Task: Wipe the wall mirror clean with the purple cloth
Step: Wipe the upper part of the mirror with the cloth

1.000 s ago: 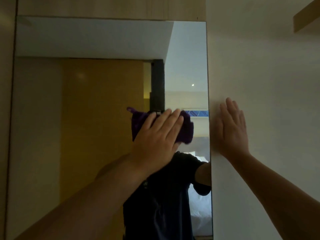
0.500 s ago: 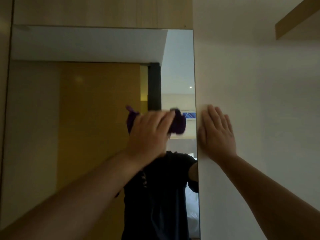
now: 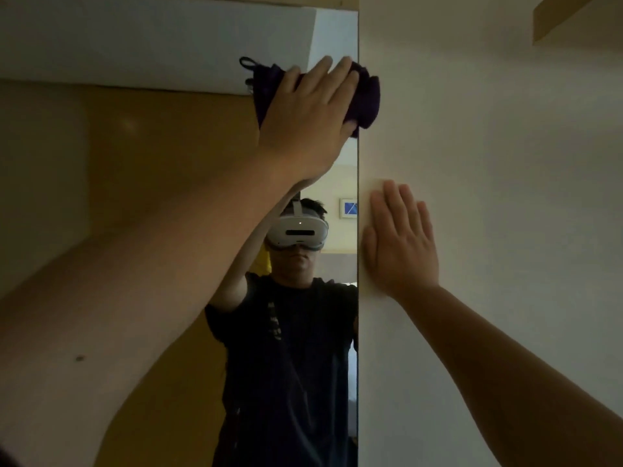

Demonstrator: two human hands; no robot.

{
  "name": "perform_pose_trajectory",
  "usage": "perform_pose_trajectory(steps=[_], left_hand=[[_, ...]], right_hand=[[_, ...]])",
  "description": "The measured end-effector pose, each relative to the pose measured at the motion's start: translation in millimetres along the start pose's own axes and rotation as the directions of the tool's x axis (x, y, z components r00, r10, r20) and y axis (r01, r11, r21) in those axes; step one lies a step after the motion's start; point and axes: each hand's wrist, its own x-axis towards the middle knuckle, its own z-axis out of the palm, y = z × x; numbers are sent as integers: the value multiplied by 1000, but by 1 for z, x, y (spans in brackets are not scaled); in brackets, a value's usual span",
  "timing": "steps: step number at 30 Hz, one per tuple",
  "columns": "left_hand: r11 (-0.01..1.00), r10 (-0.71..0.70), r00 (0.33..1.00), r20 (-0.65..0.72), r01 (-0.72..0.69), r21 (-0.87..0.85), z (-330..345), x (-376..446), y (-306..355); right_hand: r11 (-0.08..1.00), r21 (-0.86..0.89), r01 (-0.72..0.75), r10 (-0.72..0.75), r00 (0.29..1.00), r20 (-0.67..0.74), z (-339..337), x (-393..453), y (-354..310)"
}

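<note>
The wall mirror (image 3: 141, 183) fills the left half of the view, its right edge running down the middle. My left hand (image 3: 310, 112) presses the bunched purple cloth (image 3: 365, 96) flat against the glass near the mirror's upper right edge; part of the cloth laps over onto the wall. A small loop of the cloth sticks out at its upper left. My right hand (image 3: 401, 241) lies flat, fingers apart, on the white wall just right of the mirror's edge, well below the cloth, holding nothing.
The white wall (image 3: 505, 197) takes the right half. A wooden beam or shelf (image 3: 566, 18) juts out at the top right. A wooden panel tops the mirror. The glass reflects a person in a dark shirt with a white headset, and a yellow wall.
My left hand has slid the cloth up and to the right, from mid-mirror to its upper right edge. The view has shifted closer. My right hand stays flat on the wall.
</note>
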Motion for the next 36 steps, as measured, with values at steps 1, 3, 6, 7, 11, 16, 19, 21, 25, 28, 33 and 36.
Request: perform_pose_trajectory(steps=[1, 3, 6, 7, 11, 16, 19, 21, 25, 28, 33, 36], left_hand=[[999, 31, 999, -6, -31, -9, 1, -18, 7], [996, 89, 996, -6, -89, -13, 3, -57, 19], [990, 133, 990, 55, -131, -46, 3, -122, 39], [987, 153, 985, 81, -148, -61, 3, -144, 46], [965, 259, 960, 106, -253, -70, 10, -233, 72], [939, 342, 930, 134, -332, -93, 14, -294, 78], [933, 334, 941, 55, -323, -158, 7, -295, 76], [922, 321, 947, 4, -311, -231, 0, -291, 73], [932, 236, 972, 2, -226, -283, -22, -298, 50], [954, 137, 990, 15, -128, -273, -39, -332, 19], [953, 100, 993, 59, -78, -294, -77, -419, -44], [946, 65, 993, 96, -31, -323, -99, -463, -86]], right_hand=[[1000, 3, -5, 5, 1000, -4, 0, 0, -1], [1000, 16, -10, 10, 1000, -8, -2, 0, -2], [999, 34, -12, 11, 1000, 15, -3, 0, -1], [999, 35, -2, 1, 1000, 15, -4, 1, 0], [1000, 29, -3, 2, 999, 34, -9, 1, -2], [999, 41, -36, 29, 989, 147, -23, 3, -9], [997, 37, -71, 62, 976, 210, -34, 3, -13], [994, 48, -100, 87, 973, 212, -45, 0, -21], [983, 131, -132, 102, 972, 211, -72, -13, -55], [981, 156, -112, 74, 971, 227, -79, -38, -93], [990, 131, 55, -104, 913, 395, -65, -111, -168], [957, 288, 22, -132, 920, 369, -64, -149, -228]])
